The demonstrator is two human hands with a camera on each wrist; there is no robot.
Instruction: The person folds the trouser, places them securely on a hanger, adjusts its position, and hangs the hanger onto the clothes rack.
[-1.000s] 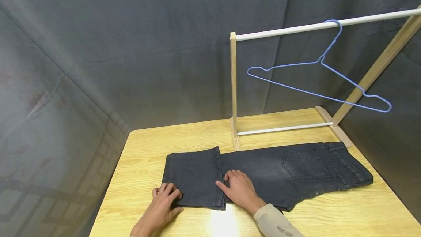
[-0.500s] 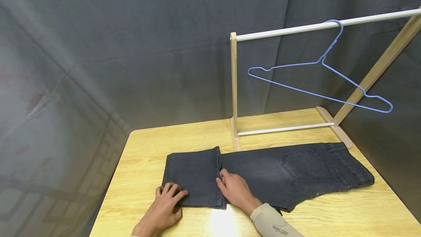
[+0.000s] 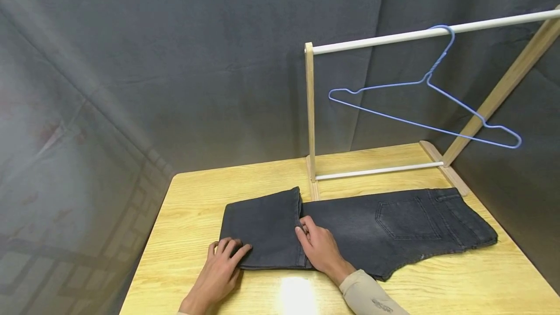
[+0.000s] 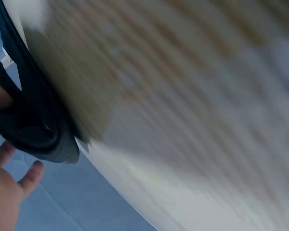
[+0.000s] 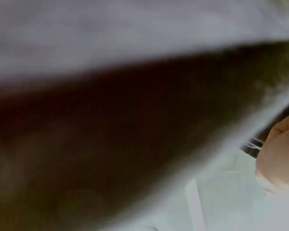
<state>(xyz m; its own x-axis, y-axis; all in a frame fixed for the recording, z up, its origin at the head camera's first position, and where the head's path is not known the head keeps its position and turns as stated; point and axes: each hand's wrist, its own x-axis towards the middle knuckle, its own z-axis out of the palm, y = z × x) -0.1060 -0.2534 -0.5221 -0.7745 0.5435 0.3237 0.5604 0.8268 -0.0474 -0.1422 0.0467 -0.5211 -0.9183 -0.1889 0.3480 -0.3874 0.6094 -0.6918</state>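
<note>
Dark grey denim jeans (image 3: 350, 227) lie sideways on the table, waist at the right, legs folded back at the left. My right hand (image 3: 321, 249) pinches the hem of the folded leg part between thumb and fingers. At the lower left corner of the fold, my left hand (image 3: 218, 271) has its fingers spread over the cloth. The left wrist view shows its thumb tucked into the folded cloth (image 4: 38, 130), the fingers on the other side. In the right wrist view a large dark blur hides most things; part of a hand (image 5: 279, 159) shows at the right.
Behind the jeans stands a wooden rack with a white rail (image 3: 380, 41) and a white lower bar (image 3: 380, 171). A blue wire hanger (image 3: 404, 120) hangs from the rail. The light wooden table (image 3: 201, 188) meets grey curtains (image 3: 236, 86) at the back and sides.
The folded leg part has shifted slightly right, its hem swung right and its front edge moved back. My right hand has taken the hem and moved right; my left fingers lie further over the cloth.
</note>
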